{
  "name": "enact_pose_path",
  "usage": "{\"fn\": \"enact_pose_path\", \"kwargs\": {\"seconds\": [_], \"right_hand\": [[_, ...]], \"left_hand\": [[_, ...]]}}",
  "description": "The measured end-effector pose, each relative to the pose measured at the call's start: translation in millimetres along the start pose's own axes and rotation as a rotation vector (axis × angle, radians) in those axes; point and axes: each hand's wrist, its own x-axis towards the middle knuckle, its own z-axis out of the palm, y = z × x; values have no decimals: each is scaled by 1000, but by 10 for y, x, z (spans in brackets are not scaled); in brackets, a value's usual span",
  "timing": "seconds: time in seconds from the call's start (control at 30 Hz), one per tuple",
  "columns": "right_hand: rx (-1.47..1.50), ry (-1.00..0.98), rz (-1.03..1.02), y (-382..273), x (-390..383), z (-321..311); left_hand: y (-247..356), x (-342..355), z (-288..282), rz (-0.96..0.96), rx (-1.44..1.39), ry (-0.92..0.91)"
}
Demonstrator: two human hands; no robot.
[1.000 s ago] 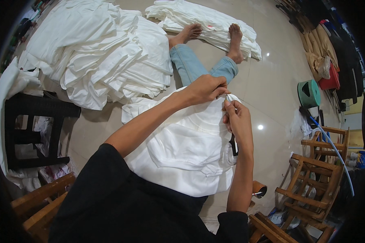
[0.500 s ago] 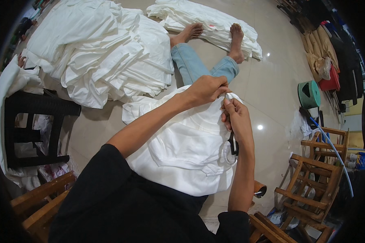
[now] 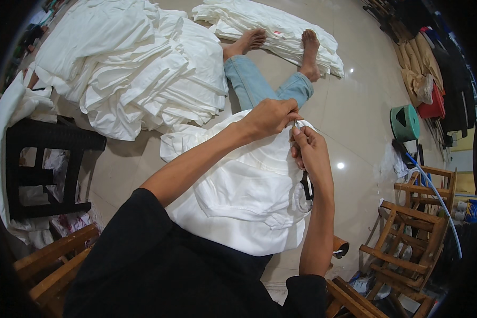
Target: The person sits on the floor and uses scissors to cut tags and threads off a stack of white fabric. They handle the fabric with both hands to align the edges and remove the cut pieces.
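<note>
A white cloth garment point(image 3: 238, 199) lies spread over my lap, its folds and seams facing up. At its far right edge my left hand point(image 3: 273, 116) is closed, thumb and fingers pinched together on the cloth. Just below and to the right, my right hand point(image 3: 311, 153) also pinches that edge, its fingertips almost meeting the left ones. What exactly lies between the fingertips is too small to make out. A black looped handle point(image 3: 306, 186), perhaps of small scissors, shows under my right palm beside the wrist; its other end is hidden.
A large heap of white garments point(image 3: 143, 69) is at the far left, and a flatter white stack point(image 3: 273, 26) lies by my feet. A black plastic stool point(image 3: 53, 138) stands left. Wooden frames point(image 3: 403, 244) and a green round container point(image 3: 404, 124) are on the right.
</note>
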Motion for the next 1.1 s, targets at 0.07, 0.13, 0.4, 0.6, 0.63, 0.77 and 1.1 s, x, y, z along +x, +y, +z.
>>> {"fn": "enact_pose_path", "kwargs": {"seconds": [0.07,0.13,0.4,0.6,0.63,0.77,1.1], "right_hand": [[-15,0,-9,16,10,-4],[-101,44,-17,13,17,19],[-508,163,-212,2,49,14],[-435,103,-112,-8,-46,-30],[-411,86,-77,-52,-82,-32],[-199,-35,34,-131,-101,43],[15,-72,64,-50,-37,41]], "left_hand": [[15,-3,-7,1,-5,-1],[21,-9,-14,2,-2,0],[46,-25,-13,-22,17,96],[25,-13,-93,-75,-26,136],[39,-29,-87,-77,-24,134],[87,-42,-103,-90,23,140],[113,7,-105,-94,56,101]]}}
